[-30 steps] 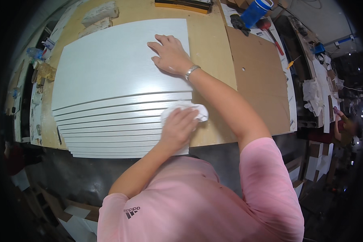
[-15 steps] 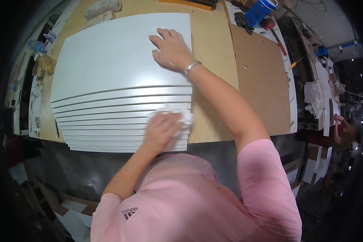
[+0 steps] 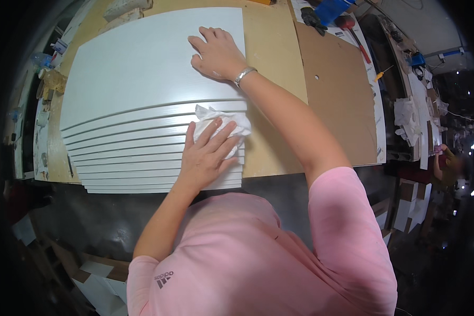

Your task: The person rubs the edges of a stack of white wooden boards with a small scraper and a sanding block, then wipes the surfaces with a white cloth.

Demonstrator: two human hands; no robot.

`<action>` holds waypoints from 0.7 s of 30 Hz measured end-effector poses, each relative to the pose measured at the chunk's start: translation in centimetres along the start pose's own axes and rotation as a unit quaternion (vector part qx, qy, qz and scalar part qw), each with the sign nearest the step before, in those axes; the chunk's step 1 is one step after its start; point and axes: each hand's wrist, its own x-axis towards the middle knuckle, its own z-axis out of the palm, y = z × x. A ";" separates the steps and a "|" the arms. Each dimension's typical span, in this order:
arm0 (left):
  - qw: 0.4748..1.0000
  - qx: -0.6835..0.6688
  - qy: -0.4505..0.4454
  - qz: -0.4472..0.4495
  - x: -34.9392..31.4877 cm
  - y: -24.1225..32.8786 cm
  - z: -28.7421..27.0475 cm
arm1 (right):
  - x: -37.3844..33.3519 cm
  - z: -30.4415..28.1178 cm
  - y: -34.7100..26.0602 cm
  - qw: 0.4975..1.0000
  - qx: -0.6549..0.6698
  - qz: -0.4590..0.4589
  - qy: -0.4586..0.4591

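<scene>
A stack of white panels is fanned out on the table, its near edges stepped like stairs toward my body. My left hand holds a crumpled white cloth against these stepped edges, close to the stack's right side. Its fingers are spread over the cloth, which bulges out past the fingertips. Farther away, my right hand lies open on the top panel near its right edge, fingers apart, with a silver band at the wrist.
The stack sits on a pale wooden tabletop, with a brown board to the right. A dark glove, a blue container, a red-handled tool and a yellow screwdriver lie at the far right. Another person is off right.
My left hand and the cloth have moved away from my body, up the stepped edges. The right hand remains on the top panel, while the whole view has shifted slightly.
</scene>
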 end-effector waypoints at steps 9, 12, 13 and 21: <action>0.889 0.271 0.233 -0.285 -21.1 -22.4 -9.5 | -0.1 0.0 -0.2 1.000 0.009 0.012 0.010; 0.866 0.298 0.293 -0.276 -17.8 -21.2 -13.4 | 0.1 -0.3 -0.2 1.000 -0.008 0.017 0.001; 0.905 0.165 0.337 -0.201 -13.5 -18.4 -12.8 | 0.0 -0.3 -0.2 1.000 -0.018 0.015 -0.005; 0.959 0.179 0.191 -0.105 -4.3 -15.2 -7.8 | -0.2 -1.4 -0.3 0.999 0.014 0.012 -0.029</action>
